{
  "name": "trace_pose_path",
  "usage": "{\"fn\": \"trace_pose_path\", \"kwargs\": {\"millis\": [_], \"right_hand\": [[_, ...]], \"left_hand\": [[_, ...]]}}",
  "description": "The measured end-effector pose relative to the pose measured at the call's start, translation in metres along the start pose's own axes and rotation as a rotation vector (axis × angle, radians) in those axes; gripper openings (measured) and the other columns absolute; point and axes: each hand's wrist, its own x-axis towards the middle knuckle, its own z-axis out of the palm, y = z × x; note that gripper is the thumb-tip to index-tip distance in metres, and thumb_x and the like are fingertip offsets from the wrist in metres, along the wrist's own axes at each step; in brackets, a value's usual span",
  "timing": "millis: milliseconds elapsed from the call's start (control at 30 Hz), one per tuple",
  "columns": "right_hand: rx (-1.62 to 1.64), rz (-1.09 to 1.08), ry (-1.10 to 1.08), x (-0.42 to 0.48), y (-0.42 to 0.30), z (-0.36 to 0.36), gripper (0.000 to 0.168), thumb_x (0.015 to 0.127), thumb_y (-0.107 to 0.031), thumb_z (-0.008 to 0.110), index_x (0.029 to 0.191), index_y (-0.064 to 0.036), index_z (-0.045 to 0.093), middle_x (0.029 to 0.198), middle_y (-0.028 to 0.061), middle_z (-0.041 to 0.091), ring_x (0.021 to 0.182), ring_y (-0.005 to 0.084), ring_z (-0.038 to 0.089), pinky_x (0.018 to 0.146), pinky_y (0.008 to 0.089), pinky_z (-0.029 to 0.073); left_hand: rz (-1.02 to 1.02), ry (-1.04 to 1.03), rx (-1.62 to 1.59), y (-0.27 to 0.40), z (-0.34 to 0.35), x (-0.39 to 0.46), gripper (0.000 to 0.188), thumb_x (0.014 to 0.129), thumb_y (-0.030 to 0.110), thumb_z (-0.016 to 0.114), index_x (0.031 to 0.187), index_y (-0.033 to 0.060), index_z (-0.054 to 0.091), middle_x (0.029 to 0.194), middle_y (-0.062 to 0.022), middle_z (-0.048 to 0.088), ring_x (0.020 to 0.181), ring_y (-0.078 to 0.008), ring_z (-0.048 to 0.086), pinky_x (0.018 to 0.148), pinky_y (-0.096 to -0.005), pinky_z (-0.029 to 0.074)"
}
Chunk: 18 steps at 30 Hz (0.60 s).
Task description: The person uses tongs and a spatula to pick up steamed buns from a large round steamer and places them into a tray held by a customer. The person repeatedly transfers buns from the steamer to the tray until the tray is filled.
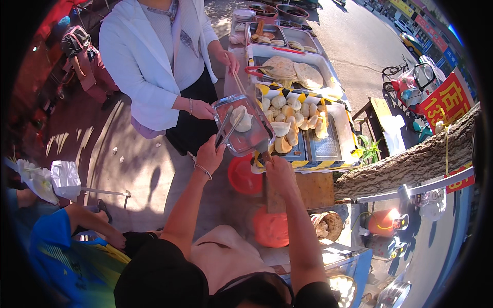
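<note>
My left hand (210, 152) grips a pair of metal tongs (220, 129), whose arms reach over a shallow see-through rectangular container (233, 148). A white bun (243, 122) lies in the container by the tongs' tips; whether they pinch it I cannot tell. In my right hand (280, 174) is the wooden handle of a metal spatula (263, 147), its blade at the container's near right corner. A person in a white jacket (138, 77) holds the container's far left side with one hand (203, 109). That person's other hand (228, 61) has wooden chopsticks (239, 81).
Right of the container, a tray of buns (287, 109) has black-and-yellow striped edges. Beyond it lie flatbreads (308, 75) with red-handled tongs (259, 70). A red tub (244, 175) stands below the container. A tree trunk (408, 158) is on the right; a person in blue (57, 246) is lower left.
</note>
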Motion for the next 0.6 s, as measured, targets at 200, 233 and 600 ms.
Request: {"fn": "trace_pose_path", "kwargs": {"millis": [200,233,600], "right_hand": [[-0.004,-0.045,0.240,-0.026,0.027,-0.023,0.022,0.092,-0.021,0.054,0.094,0.000,0.062,0.082,0.0225,0.066,0.083,0.0427,0.064,0.072,0.0501,0.047],[0.024,-0.047,0.270,-0.031,0.039,-0.028,0.022,0.092,-0.020,0.054,0.094,0.000,0.063,0.080,0.0221,0.065,0.081,0.0423,0.064,0.071,0.0498,0.047],[0.093,0.224,0.254,-0.035,0.138,-0.012,0.030,0.092,-0.028,0.051,0.097,-0.001,0.063,0.089,0.0254,0.065,0.090,0.0444,0.063,0.078,0.0528,0.048]], "left_hand": [[-0.013,0.034,-0.078,0.002,-0.007,0.004,0.044,0.089,0.026,0.065,0.123,-0.0013,0.056,0.086,-0.0235,0.067,0.081,-0.0413,0.066,0.072,-0.0479,0.053],[0.006,0.051,-0.121,0.013,-0.011,0.001,0.044,0.090,0.025,0.065,0.123,-0.0011,0.056,0.086,-0.0233,0.067,0.081,-0.0411,0.066,0.072,-0.0476,0.053],[0.227,-0.241,-0.179,0.083,0.083,-0.002,0.039,0.093,0.027,0.060,0.115,-0.0051,0.054,0.101,-0.0282,0.065,0.094,-0.0443,0.063,0.082,-0.0490,0.050]]}}
